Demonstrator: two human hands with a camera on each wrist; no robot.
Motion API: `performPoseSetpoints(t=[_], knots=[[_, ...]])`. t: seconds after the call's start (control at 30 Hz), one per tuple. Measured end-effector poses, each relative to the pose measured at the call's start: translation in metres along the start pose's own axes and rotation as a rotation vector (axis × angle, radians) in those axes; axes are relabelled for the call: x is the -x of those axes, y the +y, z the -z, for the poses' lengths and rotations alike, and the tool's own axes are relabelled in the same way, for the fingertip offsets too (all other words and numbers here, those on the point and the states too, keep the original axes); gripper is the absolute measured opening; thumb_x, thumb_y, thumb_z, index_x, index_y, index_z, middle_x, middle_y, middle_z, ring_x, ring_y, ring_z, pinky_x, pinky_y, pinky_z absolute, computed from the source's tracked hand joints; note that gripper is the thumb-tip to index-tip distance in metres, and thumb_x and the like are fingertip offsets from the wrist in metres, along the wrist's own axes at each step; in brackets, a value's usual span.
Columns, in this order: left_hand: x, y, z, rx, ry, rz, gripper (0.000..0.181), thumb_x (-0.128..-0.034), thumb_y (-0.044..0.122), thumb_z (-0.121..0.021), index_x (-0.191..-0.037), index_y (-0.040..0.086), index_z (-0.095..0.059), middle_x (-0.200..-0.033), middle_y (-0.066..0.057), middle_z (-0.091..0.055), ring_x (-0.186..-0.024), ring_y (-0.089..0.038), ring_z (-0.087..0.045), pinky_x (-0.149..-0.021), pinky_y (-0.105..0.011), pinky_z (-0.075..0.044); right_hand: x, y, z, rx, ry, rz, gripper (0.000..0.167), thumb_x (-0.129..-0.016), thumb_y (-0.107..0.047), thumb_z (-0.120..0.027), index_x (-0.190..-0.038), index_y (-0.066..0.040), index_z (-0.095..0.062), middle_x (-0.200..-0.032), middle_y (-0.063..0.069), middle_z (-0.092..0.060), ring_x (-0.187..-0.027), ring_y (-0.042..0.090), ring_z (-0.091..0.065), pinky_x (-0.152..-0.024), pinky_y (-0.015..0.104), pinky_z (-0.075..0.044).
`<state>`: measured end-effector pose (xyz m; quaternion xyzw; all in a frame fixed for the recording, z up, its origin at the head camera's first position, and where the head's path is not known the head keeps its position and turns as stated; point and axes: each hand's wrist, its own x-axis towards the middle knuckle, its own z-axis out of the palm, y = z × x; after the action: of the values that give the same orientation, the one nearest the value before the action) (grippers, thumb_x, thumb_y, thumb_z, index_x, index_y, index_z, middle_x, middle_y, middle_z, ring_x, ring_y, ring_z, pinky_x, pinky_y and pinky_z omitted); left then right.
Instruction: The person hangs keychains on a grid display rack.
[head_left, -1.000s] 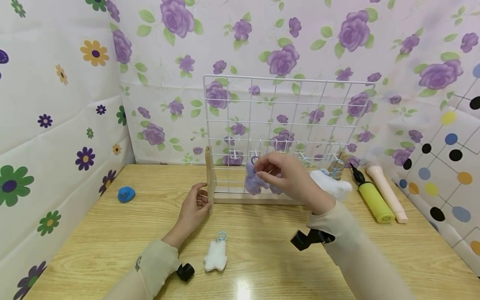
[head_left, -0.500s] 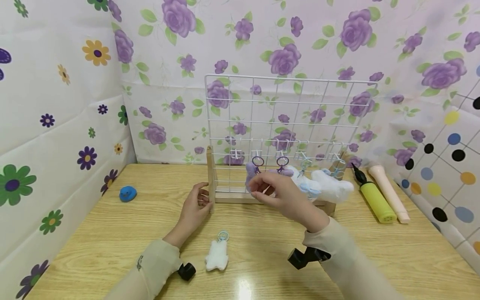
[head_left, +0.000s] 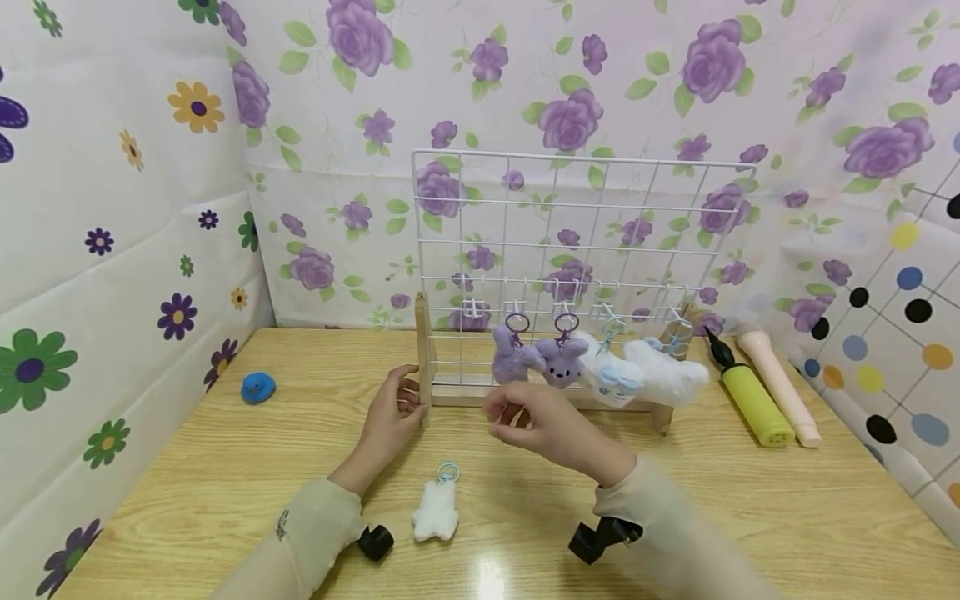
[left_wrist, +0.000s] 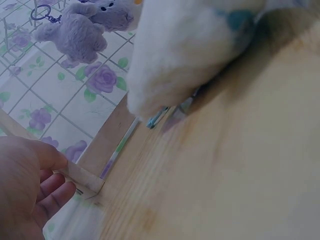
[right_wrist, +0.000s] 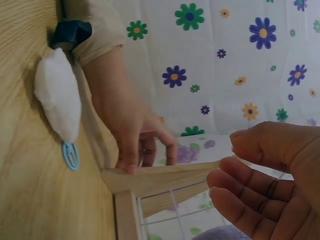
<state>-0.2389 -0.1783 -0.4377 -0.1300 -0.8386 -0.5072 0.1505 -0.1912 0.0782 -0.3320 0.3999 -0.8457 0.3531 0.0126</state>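
My left hand (head_left: 390, 408) grips the left wooden post (head_left: 422, 350) of a white wire grid rack (head_left: 465, 401), thumb on one side and fingers on the other. My right hand (head_left: 551, 423) is in front of the rack, its fingers loosely curled with nothing between them, as the right wrist view confirms. Just behind it, two purple plush keychains (head_left: 514, 363) hang side by side on the rack's hooks. White plush keychains (head_left: 617, 379) with light blue rings hang to their right. On the table between my forearms lies another white plush keychain (head_left: 435, 510) with a light blue ring.
A small blue rubber duck (head_left: 258, 387) sits at the table's left. Right of the rack lie a yellow-green hand pump (head_left: 757, 404) and a pale pink tube (head_left: 780, 387). The leftmost hook (head_left: 470, 308) holds no keychain. Patterned cloth walls surround the table.
My right hand has let go of the left purple plush keychain, which now hangs from its hook, and has moved down toward the table. My left hand stays at the post.
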Motion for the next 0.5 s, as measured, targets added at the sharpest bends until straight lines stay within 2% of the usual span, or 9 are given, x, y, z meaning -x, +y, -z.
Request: performPoseSetpoints(t=[0.17,0.37,0.5], knots=[[0.000,0.001,0.000,-0.003,0.004,0.004,0.059,-0.0825,-0.009,-0.066,-0.135,0.003,-0.042,-0.108,-0.018,-0.058,-0.089,-0.024,-0.059,-0.075,-0.025,-0.054,-0.002,0.007,-0.011,-0.032,-0.074,-0.010,0.014,-0.090,-0.014,-0.066,-0.103,-0.009,-0.065,-0.092,0.002,-0.068,-0.078,0.004,-0.061,-0.067,0.020,-0.054],[0.000,0.002,0.000,-0.014,0.001,0.009,0.060,-0.0819,-0.009,-0.067,-0.135,0.001,-0.041,-0.108,-0.019,-0.058,-0.089,-0.024,-0.059,-0.075,-0.025,-0.054,-0.004,0.013,-0.027,-0.072,-0.144,-0.045,0.015,-0.090,-0.012,-0.066,-0.104,-0.007,-0.065,-0.098,0.011,-0.067,-0.083,0.006,-0.062,-0.069,0.019,-0.053],[-0.001,0.002,0.000,-0.013,0.004,0.012,0.059,-0.0821,-0.009,-0.066,-0.135,0.002,-0.041,-0.108,-0.019,-0.058,-0.089,-0.024,-0.059,-0.074,-0.023,-0.053,-0.008,0.015,-0.039,-0.034,-0.175,-0.039,0.016,-0.089,-0.010,-0.066,-0.105,-0.006,-0.065,-0.098,0.011,-0.067,-0.085,0.011,-0.064,-0.069,0.018,-0.054]])
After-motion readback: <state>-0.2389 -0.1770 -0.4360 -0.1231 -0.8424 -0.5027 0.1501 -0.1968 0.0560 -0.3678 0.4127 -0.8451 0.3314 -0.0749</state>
